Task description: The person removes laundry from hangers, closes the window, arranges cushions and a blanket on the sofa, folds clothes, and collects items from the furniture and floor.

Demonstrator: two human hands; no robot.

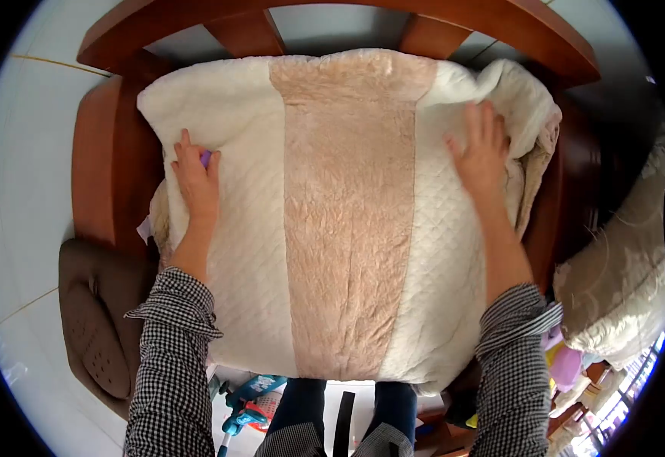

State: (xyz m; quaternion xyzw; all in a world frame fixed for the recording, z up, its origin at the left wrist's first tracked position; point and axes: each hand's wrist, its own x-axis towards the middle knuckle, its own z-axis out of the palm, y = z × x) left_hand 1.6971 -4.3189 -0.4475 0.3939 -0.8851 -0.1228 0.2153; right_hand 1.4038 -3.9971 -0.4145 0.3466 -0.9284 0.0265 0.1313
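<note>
A cream quilted cover (248,228) with a wide pinkish-tan plush band (347,221) down its middle lies spread over a wooden seat. My left hand (195,179) rests on the cover's left part, closed around a small purple thing (206,158). Only a bit of that purple thing shows between thumb and fingers, so its kind is unclear. On the right part, my right hand (481,156) is open with its fingers apart, slightly blurred, at the cover near its bunched upper right corner (515,84).
The curved wooden backrest (340,9) and a wooden armrest (96,160) frame the cover. A brown cushion (104,320) lies at the left, and beige fabric (614,266) at the right. Near my legs a blue tool (248,415) stands on the floor.
</note>
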